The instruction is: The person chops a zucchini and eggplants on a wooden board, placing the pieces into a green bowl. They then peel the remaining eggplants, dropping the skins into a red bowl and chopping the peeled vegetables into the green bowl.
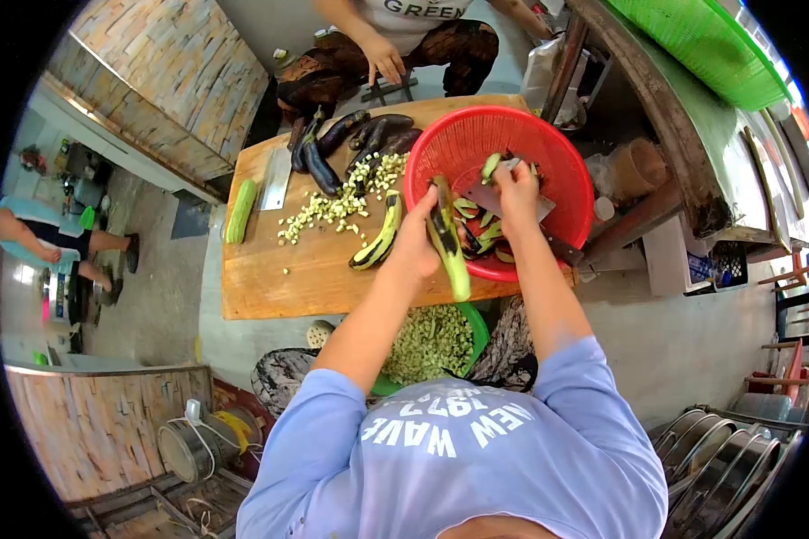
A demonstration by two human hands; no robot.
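My left hand (415, 242) is wrapped round a partly peeled eggplant (448, 238), which slants over the near rim of a red plastic basket (562, 157). My right hand (518, 199) is closed over the basket, on something small that its fingers mostly hide. Dark and green peelings (485, 229) lie inside the basket, along with a metal blade (483, 199) beneath my right hand. Left of my left hand, a striped, partly peeled eggplant (382, 235) rests on the wooden board (270, 278). Diced pieces (333, 208) are scattered beyond it.
Whole dark eggplants (319, 162), a cleaver (275, 180) and a pale green peeled one (241, 212) lie on the board. A green tub of diced pieces (431, 346) stands below its near edge. Another person (386, 58) sits across; a further person (40, 235) is far left.
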